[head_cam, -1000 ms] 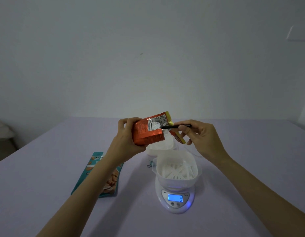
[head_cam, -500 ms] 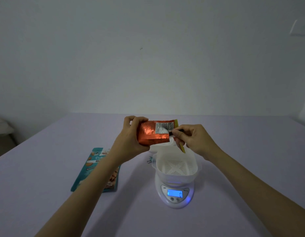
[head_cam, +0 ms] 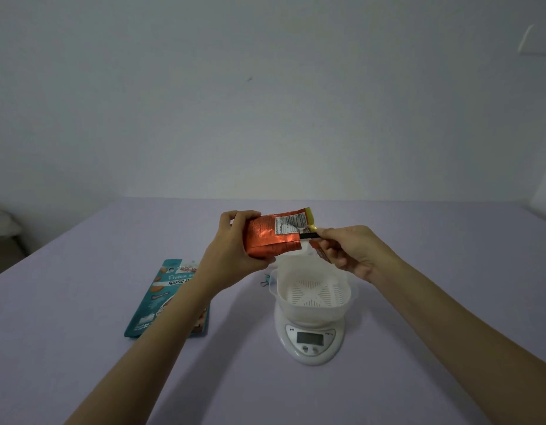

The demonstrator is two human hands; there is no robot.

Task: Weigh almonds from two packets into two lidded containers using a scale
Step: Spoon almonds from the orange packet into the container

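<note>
Gripping the orange packet (head_cam: 271,240) around its lower end, the left hand (head_cam: 235,246) held it tilted in the air above the far rim of the white perforated container (head_cam: 311,311). The right hand (head_cam: 354,253) pinched a dark strip (head_cam: 308,236) at the packet's top end, fingers curled. The container sat on the scale (head_cam: 310,345), near the centre of the table (head_cam: 81,363). The teal packet (head_cam: 155,302) lay flat toward the left edge, partly hidden by the left forearm.

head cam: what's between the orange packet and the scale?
In the head view, an empty white slotted container sits on the scale, below the orange packet held by the left hand; the right hand pinches its strip.
</note>
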